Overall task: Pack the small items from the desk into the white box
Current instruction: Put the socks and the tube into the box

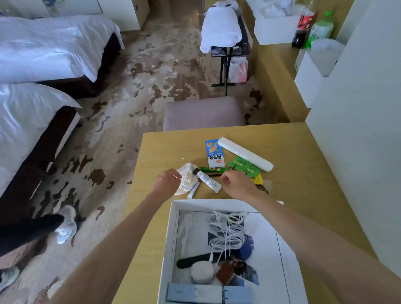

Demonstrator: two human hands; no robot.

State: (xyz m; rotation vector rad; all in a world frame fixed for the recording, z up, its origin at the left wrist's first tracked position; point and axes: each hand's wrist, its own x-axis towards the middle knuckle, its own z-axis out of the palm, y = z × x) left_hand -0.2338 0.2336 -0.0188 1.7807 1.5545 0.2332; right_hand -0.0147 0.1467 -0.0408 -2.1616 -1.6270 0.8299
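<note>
Fingers (175, 176) of our left hand (167, 181) curl in against a crumpled white wrapper (188, 175), and we cannot tell whether they pinch it. Our right hand (236, 183) is a loose fist with nothing visible in it, just beside the end of a green stick (213, 169). Both hover over the desk (300, 189), where the white box (169, 245) sits open at six o'clock from our hands. It holds a coiled white cable (226, 231), a black oblong (192, 260) and a pale round puck (202, 272). The loose items lie at twelve o'clock from the box. A long white case (245, 154) lies slanted at one o'clock, with a blue-and-orange packet (214, 153) just beside its far end. Between our hands lies a black-capped white tube (207, 180), with a smaller tube (193, 190) at its seven o'clock. Green sachets (243, 165) touch the case.
</note>
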